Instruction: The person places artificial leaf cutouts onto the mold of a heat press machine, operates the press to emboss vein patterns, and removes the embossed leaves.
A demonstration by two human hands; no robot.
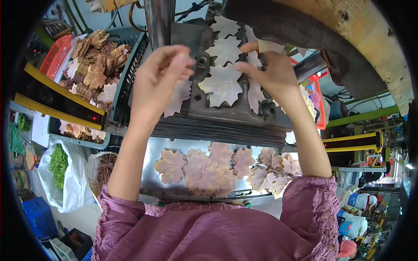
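Observation:
Pale artificial maple leaves lie in a column on the dark metal mould of a press. My left hand is raised over the mould's left side, fingers loosely bent and apart from the thumb, with nothing visible in it. Below its fingers, another leaf lies at the mould's left edge. My right hand hovers at the right of the column, thumb and index finger spread, close to a second row of leaves. Its other fingers are partly hidden.
Finished-looking maple leaves cover the metal shelf before me. A green crate with stacked leaves stands left, a red basket right. Yellow-edged sensor bars flank the press. A metal post rises behind my left hand.

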